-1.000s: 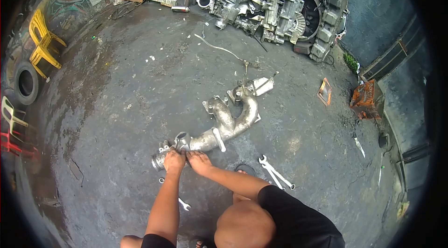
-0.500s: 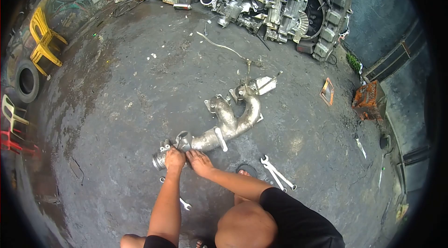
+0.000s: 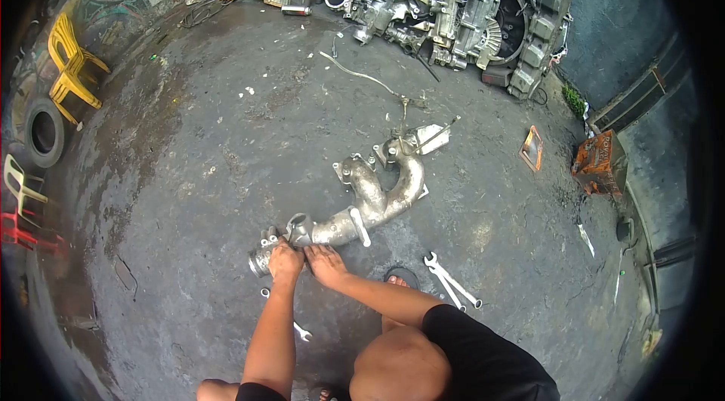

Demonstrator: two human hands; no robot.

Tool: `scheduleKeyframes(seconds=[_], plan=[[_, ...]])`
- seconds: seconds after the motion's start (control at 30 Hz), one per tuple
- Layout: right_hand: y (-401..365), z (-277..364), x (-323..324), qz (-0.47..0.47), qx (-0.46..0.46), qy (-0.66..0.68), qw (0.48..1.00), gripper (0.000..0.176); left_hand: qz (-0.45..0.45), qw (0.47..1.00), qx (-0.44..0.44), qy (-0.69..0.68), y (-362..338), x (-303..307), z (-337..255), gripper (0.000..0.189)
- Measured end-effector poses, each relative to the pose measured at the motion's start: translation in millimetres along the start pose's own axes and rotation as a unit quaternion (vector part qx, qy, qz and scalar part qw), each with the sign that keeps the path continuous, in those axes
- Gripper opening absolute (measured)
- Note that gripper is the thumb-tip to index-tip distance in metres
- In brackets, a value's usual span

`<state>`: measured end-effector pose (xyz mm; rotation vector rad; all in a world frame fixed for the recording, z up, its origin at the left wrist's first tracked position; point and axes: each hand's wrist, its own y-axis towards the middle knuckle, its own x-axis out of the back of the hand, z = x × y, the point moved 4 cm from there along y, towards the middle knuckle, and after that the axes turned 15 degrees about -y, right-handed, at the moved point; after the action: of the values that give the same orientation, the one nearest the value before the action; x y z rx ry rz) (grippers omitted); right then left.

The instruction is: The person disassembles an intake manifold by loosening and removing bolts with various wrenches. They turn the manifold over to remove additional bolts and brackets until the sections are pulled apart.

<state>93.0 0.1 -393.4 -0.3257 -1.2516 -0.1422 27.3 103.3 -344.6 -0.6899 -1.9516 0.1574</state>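
Observation:
A branched silvery metal pipe casting lies on the dark floor, running from lower left to upper right. At its lower left end, beside a round upright opening, my left hand is closed on something I cannot make out. Just right of it, my right hand rests on the near side of the pipe, fingers extended and slightly apart. A wrench lies partly hidden under my left forearm. Two more wrenches lie on the floor to the right, near my foot.
Large engine parts are piled at the top. A thin hose lies beyond the pipe. Yellow chairs and a tyre stand at the left. An orange box sits at the right wall, near an orange-framed piece.
The whole view has shifted very slightly. Both hands stay at the same part of the pipe, with only slight finger movement.

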Motion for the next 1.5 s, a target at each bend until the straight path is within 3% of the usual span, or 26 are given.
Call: scheduleKeyframes(seconds=[0.17,0.23,0.27,0.43,0.57,0.7,0.77,0.87,0.97,1.07,1.17,1.27,1.3,1.4,1.47,1.5], plan=[[-7.6,2.4,17.8,-0.046,-0.017,0.007,0.999,0.045,0.042,0.999,-0.012,0.022,14.3,-14.5,13.2,0.051],[-1.6,-2.1,16.4,0.070,-0.025,0.031,0.997,0.047,0.019,0.999,-0.022,0.024,12.9,-14.6,12.7,0.049],[-1.8,-2.6,14.9,0.070,-0.025,0.032,0.997,0.047,-0.002,0.999,-0.030,0.026,9.8,-11.4,10.1,0.047],[-8.7,-1.1,17.0,-0.012,0.013,0.010,1.000,0.049,0.030,0.999,-0.012,0.028,10.4,-10.2,8.3,0.049],[-3.6,-1.7,18.2,0.022,-0.008,0.004,1.000,0.050,-0.008,1.000,-0.018,0.023,-5.4,4.0,-8.7,0.047],[-7.3,-0.6,13.5,0.006,0.020,0.013,1.000,0.051,0.010,0.999,-0.023,0.019,12.7,-14.4,14.5,0.047],[-7.0,-0.4,14.0,-0.021,0.023,0.001,1.000,0.050,0.037,0.993,-0.091,0.065,25.5,-29.8,33.1,0.048],[-6.5,-3.8,12.7,-0.014,-0.016,0.009,1.000,0.045,0.010,1.000,-0.017,0.024,-0.6,-0.2,-0.8,0.045],[-3.6,-3.2,16.4,-0.028,0.033,0.026,0.999,0.047,0.026,0.999,-0.019,0.029,6.7,-8.6,7.5,0.042],[-7.0,-4.6,8.0,-0.033,0.034,0.034,0.998,0.054,0.030,0.998,-0.040,0.031,11.9,-13.0,12.7,0.041],[-13.7,-5.2,11.6,-0.060,0.036,0.035,0.997,0.049,0.033,0.999,-0.037,0.017,8.0,-7.4,10.7,0.041],[-11.2,-5.5,4.5,-0.082,0.024,0.036,0.996,0.050,0.006,0.999,-0.028,0.014,4.7,-4.7,4.0,0.041],[-7.8,-6.7,7.1,-0.011,0.007,0.076,0.997,0.065,-0.003,0.999,-0.037,0.003,4.8,-6.1,3.4,0.040],[-11.5,-6.8,21.2,0.012,0.007,0.105,0.994,0.060,-0.018,0.999,-0.042,-0.004,-1.3,-7.8,2.8,0.036],[-14.2,-13.9,6.9,-0.015,0.026,0.113,0.993,0.057,-0.051,0.992,-0.117,0.016,-13.9,-0.4,-7.0,0.030],[-20.1,-16.4,8.9,-0.020,0.025,0.099,0.995,0.056,-0.050,0.993,-0.103,0.014,-9.5,-5.5,2.1,0.031]])
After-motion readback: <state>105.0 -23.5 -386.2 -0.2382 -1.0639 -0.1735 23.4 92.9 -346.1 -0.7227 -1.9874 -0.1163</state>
